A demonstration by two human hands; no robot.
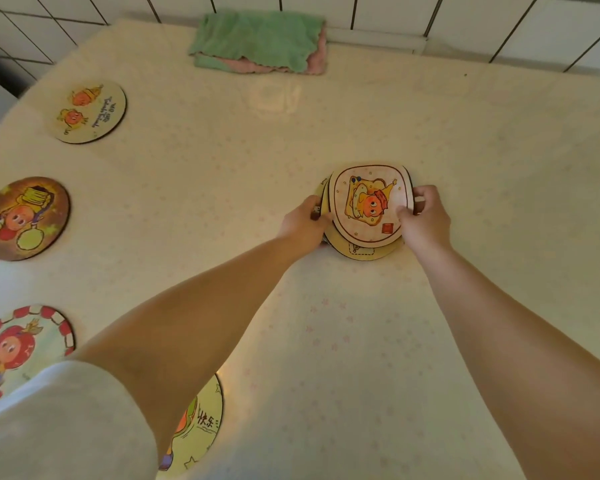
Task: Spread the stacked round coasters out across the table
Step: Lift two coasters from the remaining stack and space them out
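A stack of round coasters lies right of the table's middle. Its top coaster, pale pink with an orange cartoon figure on toast, is tilted up off the stack. My right hand pinches that coaster's right edge. My left hand grips the stack's left side. Single coasters lie apart on the left: a cream one at the back, a brown one, a red-rimmed one, and a yellow one near the front, partly hidden by my left arm.
A folded green and pink cloth lies at the table's back edge against the tiled wall. The cream tablecloth covers the table; bare surface stretches to the right of and in front of the stack.
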